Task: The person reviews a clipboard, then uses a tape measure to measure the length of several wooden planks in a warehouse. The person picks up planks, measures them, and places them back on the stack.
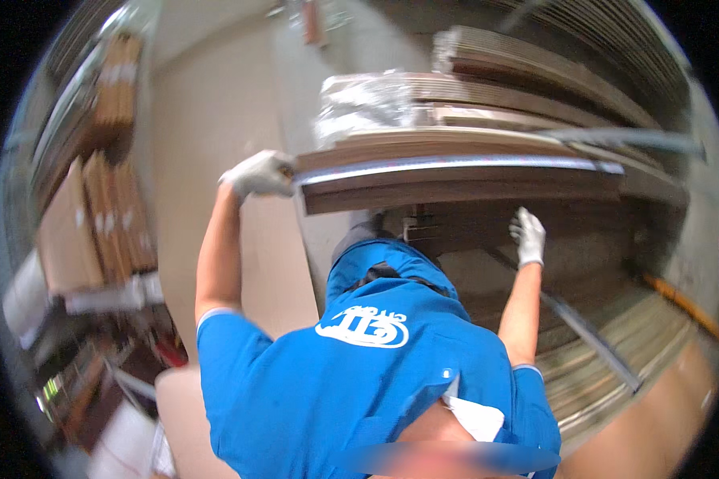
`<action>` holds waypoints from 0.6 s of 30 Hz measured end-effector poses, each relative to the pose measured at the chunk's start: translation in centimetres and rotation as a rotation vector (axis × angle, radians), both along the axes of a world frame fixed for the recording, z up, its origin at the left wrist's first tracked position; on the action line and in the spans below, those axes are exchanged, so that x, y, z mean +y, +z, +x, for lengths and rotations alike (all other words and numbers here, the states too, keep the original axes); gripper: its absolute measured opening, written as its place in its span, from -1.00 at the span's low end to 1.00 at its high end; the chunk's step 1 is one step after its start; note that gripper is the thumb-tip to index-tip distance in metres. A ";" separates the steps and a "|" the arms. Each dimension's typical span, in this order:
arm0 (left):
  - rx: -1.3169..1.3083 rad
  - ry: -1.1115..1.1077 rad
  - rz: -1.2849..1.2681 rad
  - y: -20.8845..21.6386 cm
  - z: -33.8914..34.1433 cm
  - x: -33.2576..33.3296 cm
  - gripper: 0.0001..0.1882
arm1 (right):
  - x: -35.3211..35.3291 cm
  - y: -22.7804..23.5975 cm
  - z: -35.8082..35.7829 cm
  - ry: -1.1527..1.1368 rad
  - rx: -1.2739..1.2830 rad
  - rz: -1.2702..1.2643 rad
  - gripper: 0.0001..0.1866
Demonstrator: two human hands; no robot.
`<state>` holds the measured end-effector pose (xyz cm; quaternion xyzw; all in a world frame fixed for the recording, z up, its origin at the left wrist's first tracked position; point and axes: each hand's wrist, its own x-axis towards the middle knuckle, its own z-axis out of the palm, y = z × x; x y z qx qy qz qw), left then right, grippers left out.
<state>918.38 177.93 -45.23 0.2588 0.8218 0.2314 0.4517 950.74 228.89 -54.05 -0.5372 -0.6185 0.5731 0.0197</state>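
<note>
A long brown board (pixel 455 185) lies crosswise in front of me, with a shiny pale strip (pixel 455 162) running along its length. My left hand (pixel 257 174), in a whitish work glove, has its fingers curled round the left end of this board. Blur hides exactly how the fingertips meet the board and the strip. My right hand (pixel 527 237), gloved too, is raised just below the board's right part. Its fingers are apart, and it holds nothing.
Stacked long boards (pixel 527 100) fill the rack beyond, partly under clear plastic wrap (pixel 367 104). Metal rack bars (pixel 591 339) jut out at the right. A large beige sheet (pixel 216 120) lies to my left, with upright brown panels (pixel 112 215) on a rack farther left.
</note>
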 end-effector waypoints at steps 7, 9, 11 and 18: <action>-0.021 -0.122 -0.008 4.3 1.2 6.2 -0.62 | -3.9 2.3 -2.7 -0.085 0.196 -0.159 -0.67; 0.076 -0.104 0.117 4.4 2.6 8.9 -0.60 | -4.3 2.8 -3.2 -0.042 0.284 -0.098 -0.67; -0.023 -0.044 0.116 3.6 4.6 11.8 -0.60 | -4.4 3.1 -3.3 -0.096 0.179 -0.159 -0.69; 0.112 -0.190 0.219 3.6 7.0 22.2 -0.68 | -3.7 3.8 -1.8 -0.136 0.232 -0.074 -0.70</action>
